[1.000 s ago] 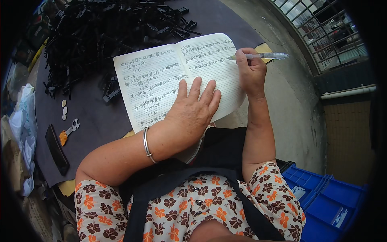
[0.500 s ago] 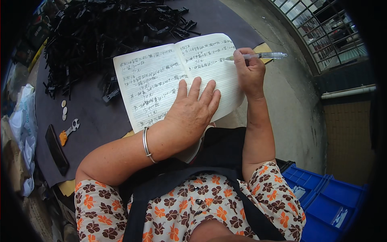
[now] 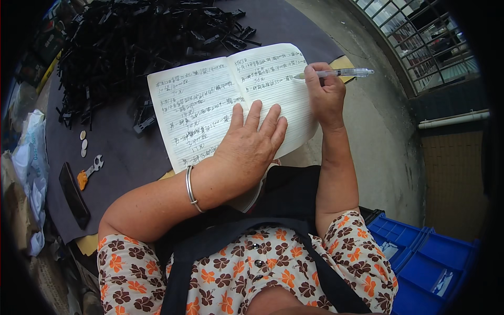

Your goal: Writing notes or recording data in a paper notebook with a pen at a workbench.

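An open lined notebook [image 3: 283,126] with handwriting on both pages lies across the front edge of the table. My left hand [image 3: 244,144] rests flat on it, fingers spread over the lower middle near the fold, hiding part of the writing. A silver bangle circles that wrist. At the right page's outer edge, my right hand [image 3: 325,94] is closed around a clear pen [image 3: 352,72]. The pen's tip touches or hovers just over the page at the end of a written line; which of these I cannot tell.
A large heap of black plastic parts [image 3: 142,42] covers the far left of the dark table [image 3: 126,152]. Nearer lie an orange-handled metal tool [image 3: 92,170], a black narrow case [image 3: 74,195] and small pale discs [image 3: 83,143]. Blue crates [image 3: 436,262] stand at the lower right.
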A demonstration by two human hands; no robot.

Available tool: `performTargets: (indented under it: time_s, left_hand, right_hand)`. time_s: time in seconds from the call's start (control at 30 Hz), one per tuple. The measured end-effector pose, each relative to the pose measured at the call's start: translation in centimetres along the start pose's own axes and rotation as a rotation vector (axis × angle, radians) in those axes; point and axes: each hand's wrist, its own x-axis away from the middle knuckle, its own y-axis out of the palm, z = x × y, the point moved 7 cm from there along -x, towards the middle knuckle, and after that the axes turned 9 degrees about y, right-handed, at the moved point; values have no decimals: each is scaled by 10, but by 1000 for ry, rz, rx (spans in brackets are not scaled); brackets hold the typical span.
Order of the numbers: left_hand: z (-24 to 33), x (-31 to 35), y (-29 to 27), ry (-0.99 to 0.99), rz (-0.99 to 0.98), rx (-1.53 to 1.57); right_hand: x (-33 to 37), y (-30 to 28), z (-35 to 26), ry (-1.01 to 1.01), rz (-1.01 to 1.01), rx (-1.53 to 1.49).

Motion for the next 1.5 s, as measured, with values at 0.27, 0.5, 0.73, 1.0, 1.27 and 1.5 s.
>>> performTargets:
  time_s: [0.27, 0.5, 0.73, 1.0, 1.27, 1.5]
  left_hand:
    - [0, 0, 1, 1, -1, -7]
    - [0, 0, 0, -1, 1, -7]
    - [0, 0, -1, 0, 7, -2]
    - [0, 1, -1, 3, 13, 2]
    - [0, 0, 0, -2, 22, -13]
    - [0, 0, 0, -3, 12, -12]
  right_hand:
    - [1, 1, -1, 6, -6, 7]
    - [0, 0, 1, 16, -6, -6]
    - [0, 1, 0, 10, -8, 4]
    - [1, 1, -1, 7, -18, 5]
    - [1, 1, 0, 13, -19, 4]
    - [1, 1, -1, 17, -17, 13]
